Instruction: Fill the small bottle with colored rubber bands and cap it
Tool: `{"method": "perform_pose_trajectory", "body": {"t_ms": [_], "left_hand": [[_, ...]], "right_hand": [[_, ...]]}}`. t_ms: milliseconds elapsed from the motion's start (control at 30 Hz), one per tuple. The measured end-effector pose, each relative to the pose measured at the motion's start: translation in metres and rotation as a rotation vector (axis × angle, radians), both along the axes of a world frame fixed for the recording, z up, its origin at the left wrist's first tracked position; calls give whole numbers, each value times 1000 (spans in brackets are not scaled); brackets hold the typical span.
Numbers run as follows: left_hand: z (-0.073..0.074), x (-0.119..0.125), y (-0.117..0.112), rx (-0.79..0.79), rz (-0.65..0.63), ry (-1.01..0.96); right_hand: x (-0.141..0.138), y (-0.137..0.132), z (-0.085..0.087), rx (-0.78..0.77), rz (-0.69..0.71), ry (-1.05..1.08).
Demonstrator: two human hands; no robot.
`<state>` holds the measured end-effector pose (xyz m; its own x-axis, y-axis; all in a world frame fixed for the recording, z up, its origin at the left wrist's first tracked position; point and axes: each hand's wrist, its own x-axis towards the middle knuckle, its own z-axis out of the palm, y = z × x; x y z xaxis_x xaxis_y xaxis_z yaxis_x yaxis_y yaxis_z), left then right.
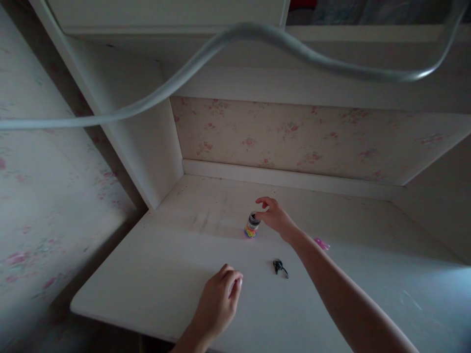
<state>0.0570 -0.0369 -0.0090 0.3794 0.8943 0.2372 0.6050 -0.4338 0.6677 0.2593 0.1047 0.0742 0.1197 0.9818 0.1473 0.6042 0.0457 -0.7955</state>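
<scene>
A small jar point(251, 227) stands upright on the white desk, its lower part showing many bright colours and its top looking dark inside. My right hand point(273, 215) is at the jar's upper right side, thumb by the rim and index finger stretched out above, with a gap between them. Whether the thumb touches the jar I cannot tell. Nearer to me, my left hand point(222, 296) rests over the desk with its fingers curled closed; the inside of the hand is hidden. A small black looped item point(279, 267) lies between my left hand and right forearm.
A shiny pink item point(322, 243) lies just beyond my right forearm. The white desk point(147, 274) has a side panel point(132, 127) at left and an overhead shelf point(235, 81). A pale cable point(250, 30) crosses the upper view close to the camera.
</scene>
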Motion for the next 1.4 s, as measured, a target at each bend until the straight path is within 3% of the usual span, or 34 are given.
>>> {"method": "perform_pose_trajectory", "body": {"t_ms": [400, 600, 733, 900, 1033, 1200, 1400], "left_hand": [[1, 1, 0, -9, -13, 11], [2, 2, 0, -5, -3, 18], [4, 5, 0, -5, 7, 71], [12, 21, -1, -16, -19, 141], [18, 46, 0, -69, -77, 194], [21, 82, 10, -66, -55, 350], [22, 101, 21, -22, -76, 421]], "right_hand": [[9, -5, 4, -32, -21, 175], [25, -25, 10, -22, -93, 337], [44, -57, -9, -31, -118, 324], [65, -111, -58, -9, -112, 192], [69, -150, -86, 6, -83, -60], [59, -171, -96, 90, -93, -330], [57, -172, -97, 94, -93, -425]]}}
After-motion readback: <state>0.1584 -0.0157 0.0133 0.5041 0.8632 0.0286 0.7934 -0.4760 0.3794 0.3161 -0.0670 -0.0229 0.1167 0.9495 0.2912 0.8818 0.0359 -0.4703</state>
